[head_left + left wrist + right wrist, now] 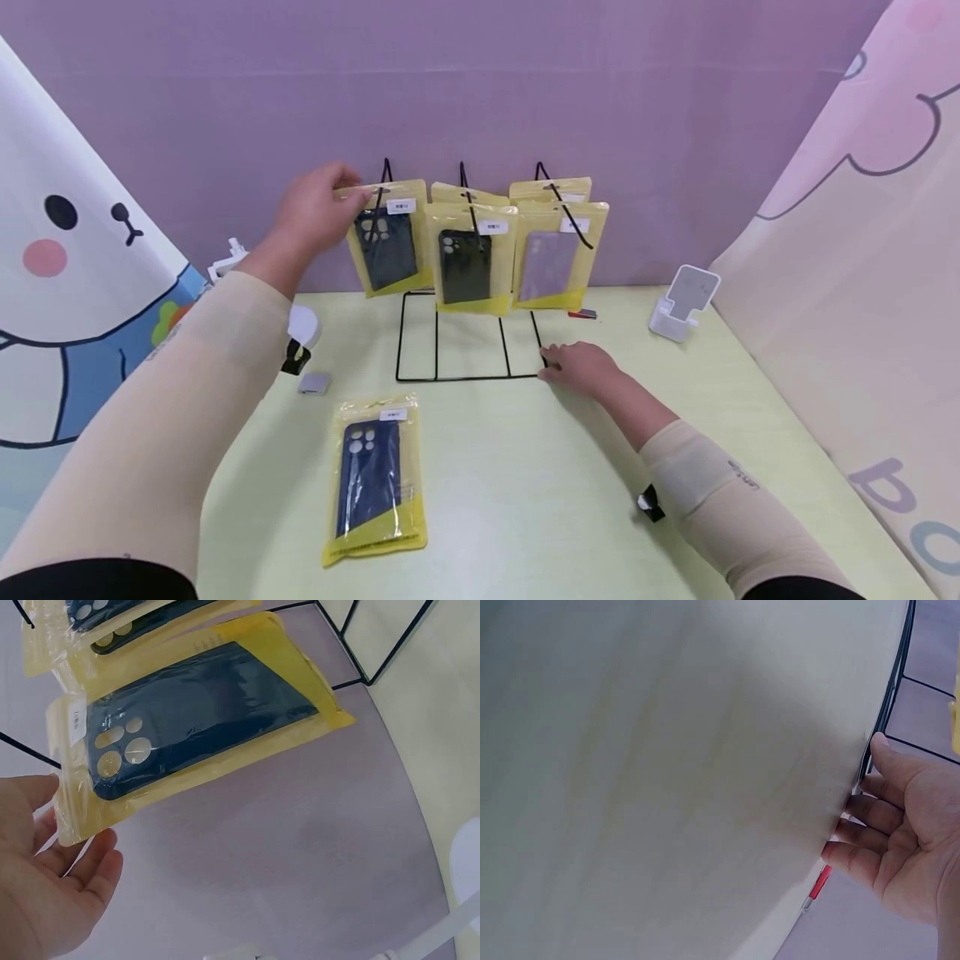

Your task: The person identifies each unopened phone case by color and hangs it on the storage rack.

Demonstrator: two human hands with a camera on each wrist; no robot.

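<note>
My left hand (318, 208) pinches the upper left corner of a yellow-edged pouch holding a dark blue phone case (195, 712). That pouch hangs on the left hook of a black wire display rack (465, 379). On the middle hook hang pouches with a black phone case (465, 271) in front; those on the right hook show a light purple phone case (546, 265). My right hand (585, 367) holds the front right corner of the rack's base, thumb against the wire (889, 697). Another pouch with a navy phone case (371, 479) lies flat on the table.
A white phone stand (682, 304) stands at the right rear. A small grey block (314, 383) lies left of the rack, near a white round object (303, 325). Behind the rack's right side is a small red item (582, 314). A purple backdrop (480, 83) rises behind the table.
</note>
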